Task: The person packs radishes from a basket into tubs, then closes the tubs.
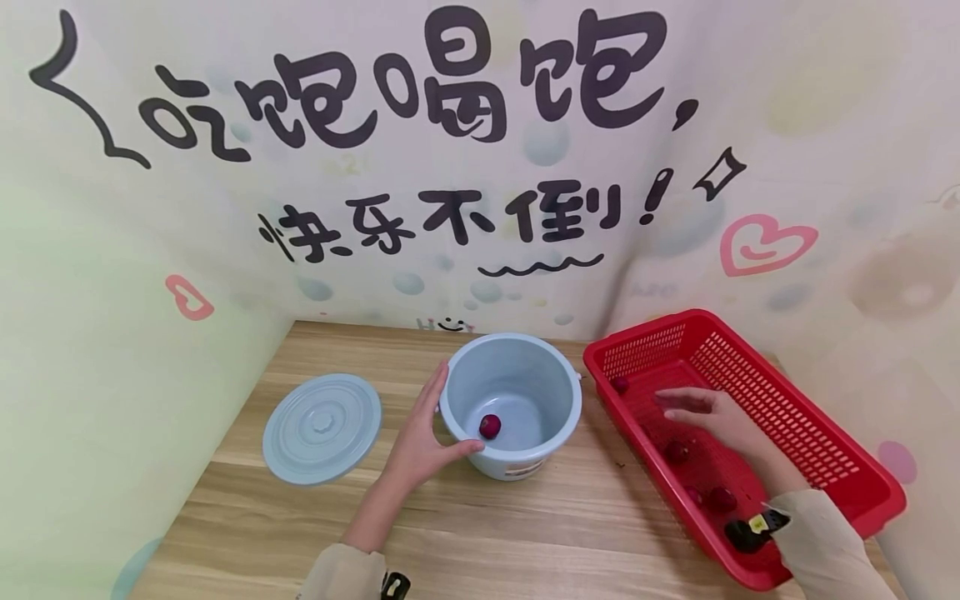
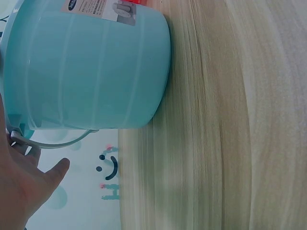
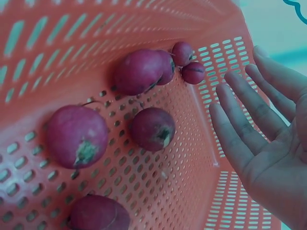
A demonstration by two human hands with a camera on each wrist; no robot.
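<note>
The left hand (image 1: 422, 446) rests spread against the bucket (image 1: 525, 456) while the empty, loose-fingered right hand (image 1: 712, 414), seemingly picking radishes (image 3: 76, 135), must curl round one.

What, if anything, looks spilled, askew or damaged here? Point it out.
Only a small dark speck on the wooden table, between the light-blue bucket and the red plastic basket, stands out; it looks like stray debris. Both containers stand upright.
</note>
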